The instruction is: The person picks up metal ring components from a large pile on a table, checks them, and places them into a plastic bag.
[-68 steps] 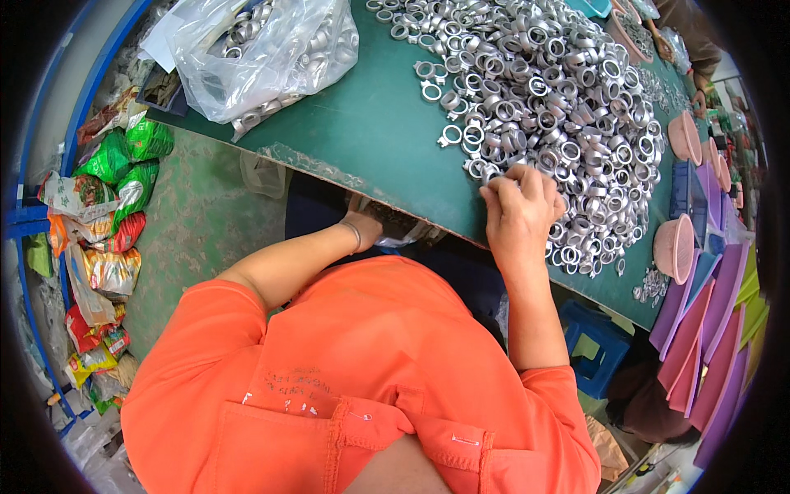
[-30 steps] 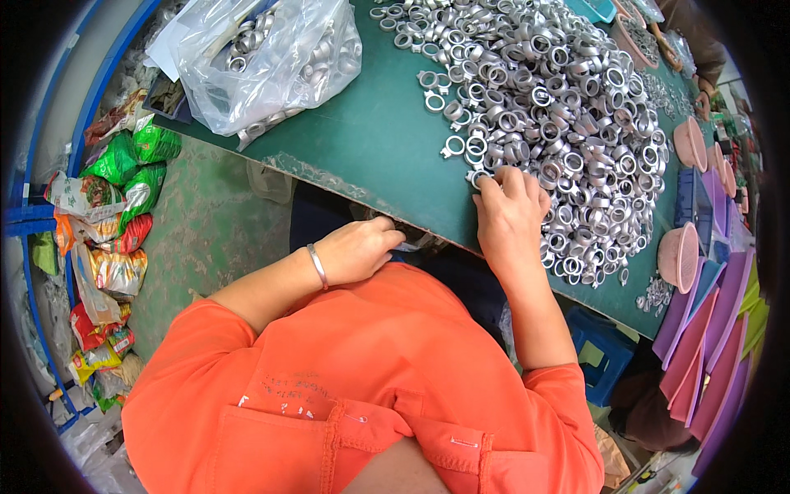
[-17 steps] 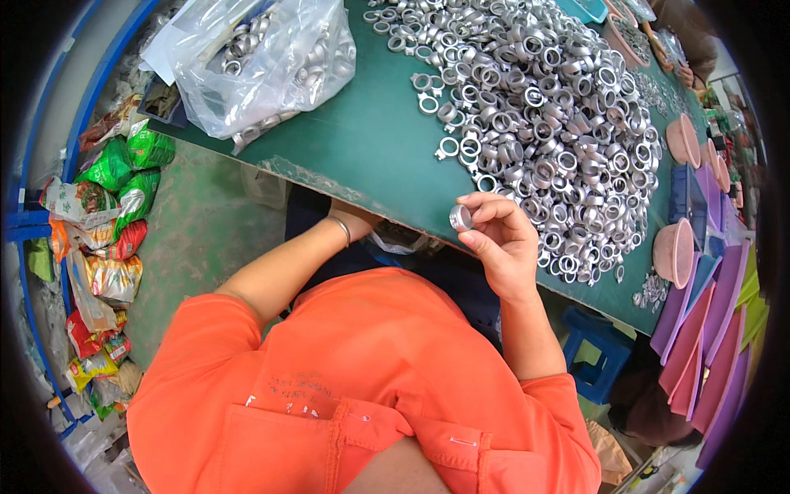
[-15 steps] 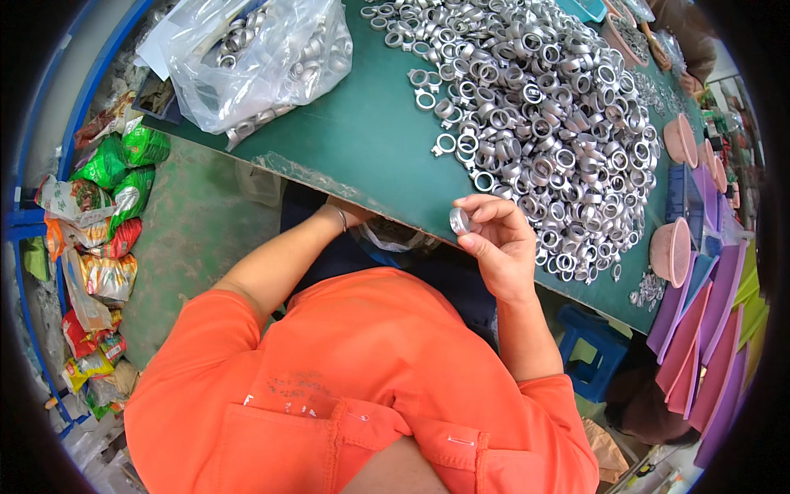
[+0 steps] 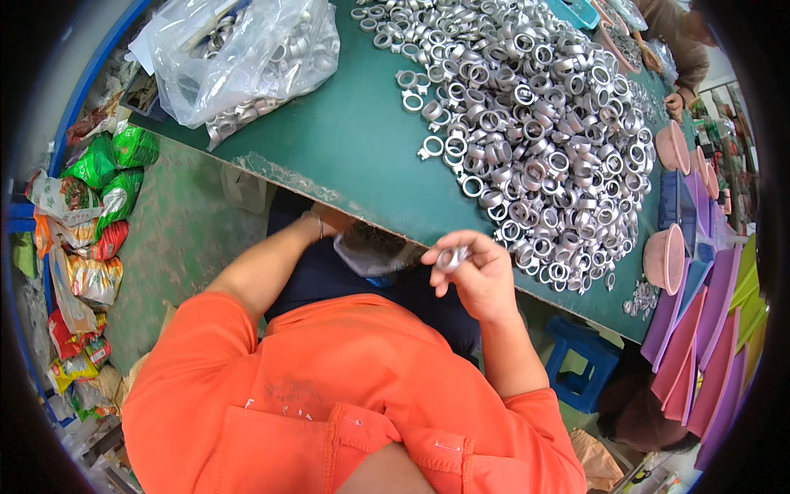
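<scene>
A small silver metal ring (image 5: 451,259) is pinched between the thumb and fingers of my right hand (image 5: 479,276), just off the table's near edge. My left hand (image 5: 332,221) reaches in at that edge, its fingers hidden beneath the tabletop. Beside it, a clear plastic bag (image 5: 372,253) hangs open below the edge, with dark contents I cannot make out. A large heap of silver metal rings (image 5: 535,140) with small lugs covers the right part of the green table (image 5: 329,156).
A clear plastic bag (image 5: 239,74) of rings lies at the far left. Pink baskets (image 5: 663,257) and purple bins (image 5: 675,309) line the right side. A blue stool (image 5: 583,362) stands below the table. Another person's hand (image 5: 675,105) shows at the far right.
My right hand has moved down and left, off the tabletop, with the metal ring turned in its fingers. More of the hanging bag shows. The other person's arm has come further into view.
</scene>
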`<state>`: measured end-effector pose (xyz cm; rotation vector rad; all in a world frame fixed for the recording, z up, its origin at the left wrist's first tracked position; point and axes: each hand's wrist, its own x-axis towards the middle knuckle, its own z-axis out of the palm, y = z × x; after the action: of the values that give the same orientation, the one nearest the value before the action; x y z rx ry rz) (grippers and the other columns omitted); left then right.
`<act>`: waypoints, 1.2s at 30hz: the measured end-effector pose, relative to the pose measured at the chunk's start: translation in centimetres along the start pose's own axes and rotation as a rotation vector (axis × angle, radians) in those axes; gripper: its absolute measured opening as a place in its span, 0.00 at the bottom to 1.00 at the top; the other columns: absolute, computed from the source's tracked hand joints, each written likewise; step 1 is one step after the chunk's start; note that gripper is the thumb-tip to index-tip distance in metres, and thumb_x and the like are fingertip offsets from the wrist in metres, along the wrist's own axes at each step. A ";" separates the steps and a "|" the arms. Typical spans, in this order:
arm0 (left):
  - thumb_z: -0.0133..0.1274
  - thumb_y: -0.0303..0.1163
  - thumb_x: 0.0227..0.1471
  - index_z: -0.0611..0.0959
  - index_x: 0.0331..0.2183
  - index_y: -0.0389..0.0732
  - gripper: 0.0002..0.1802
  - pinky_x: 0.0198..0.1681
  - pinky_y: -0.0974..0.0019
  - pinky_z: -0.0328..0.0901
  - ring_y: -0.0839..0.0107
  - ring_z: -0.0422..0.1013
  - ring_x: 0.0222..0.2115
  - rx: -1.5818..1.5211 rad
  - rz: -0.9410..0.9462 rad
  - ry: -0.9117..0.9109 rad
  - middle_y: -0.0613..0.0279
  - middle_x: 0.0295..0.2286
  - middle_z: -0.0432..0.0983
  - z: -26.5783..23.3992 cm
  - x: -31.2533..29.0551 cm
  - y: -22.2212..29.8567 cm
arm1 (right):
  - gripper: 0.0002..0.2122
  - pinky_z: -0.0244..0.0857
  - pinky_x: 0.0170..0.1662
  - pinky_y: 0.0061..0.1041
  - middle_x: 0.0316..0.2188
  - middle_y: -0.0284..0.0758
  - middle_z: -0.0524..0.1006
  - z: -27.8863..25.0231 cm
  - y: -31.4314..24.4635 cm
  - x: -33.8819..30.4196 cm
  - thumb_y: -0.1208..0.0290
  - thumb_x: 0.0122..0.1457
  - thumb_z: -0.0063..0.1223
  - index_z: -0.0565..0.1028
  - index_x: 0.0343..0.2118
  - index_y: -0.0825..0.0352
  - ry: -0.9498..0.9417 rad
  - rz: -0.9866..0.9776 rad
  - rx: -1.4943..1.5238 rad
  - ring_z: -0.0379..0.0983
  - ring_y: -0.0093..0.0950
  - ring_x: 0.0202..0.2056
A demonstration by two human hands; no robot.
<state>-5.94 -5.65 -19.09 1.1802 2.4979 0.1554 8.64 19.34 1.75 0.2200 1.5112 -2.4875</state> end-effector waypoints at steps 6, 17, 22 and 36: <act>0.52 0.38 0.44 0.79 0.20 0.40 0.12 0.30 0.49 0.67 0.48 0.73 0.24 -0.336 -0.156 0.082 0.48 0.21 0.75 -2.0 -7.1 7.0 | 0.05 0.66 0.27 0.15 0.27 0.32 0.76 1.1 0.8 -1.0 0.82 0.53 0.53 0.76 0.33 0.73 -0.091 0.018 -0.412 0.73 0.16 0.26; 0.47 0.43 0.53 0.79 0.40 0.41 0.18 0.41 0.51 0.68 0.46 0.72 0.37 -0.271 -0.341 0.335 0.44 0.37 0.75 1.9 -1.3 -0.6 | 0.03 0.68 0.28 0.21 0.25 0.36 0.76 2.0 3.0 0.8 0.82 0.53 0.51 0.75 0.31 0.73 -0.151 -0.004 -0.971 0.73 0.24 0.25; 0.48 0.43 0.53 0.77 0.44 0.41 0.20 0.46 0.51 0.65 0.46 0.69 0.43 -0.298 -0.310 0.344 0.44 0.42 0.72 2.8 -0.7 -0.7 | 0.07 0.69 0.38 0.30 0.30 0.47 0.77 1.6 7.0 2.5 0.82 0.54 0.49 0.75 0.36 0.73 0.007 -0.062 -1.045 0.76 0.41 0.34; 0.58 0.29 0.45 0.79 0.25 0.38 0.06 0.30 0.63 0.67 0.58 0.71 0.26 -0.570 0.437 0.401 0.57 0.23 0.73 -20.6 -5.6 11.4 | 0.05 0.53 0.40 0.35 0.30 0.32 0.70 1.1 -3.3 3.8 0.76 0.46 0.53 0.76 0.28 0.64 0.441 -0.699 -1.882 0.65 0.33 0.36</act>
<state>-2.18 -1.38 4.47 1.5057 2.1994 1.2332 4.05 19.40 4.12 -0.1571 3.5871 -0.1960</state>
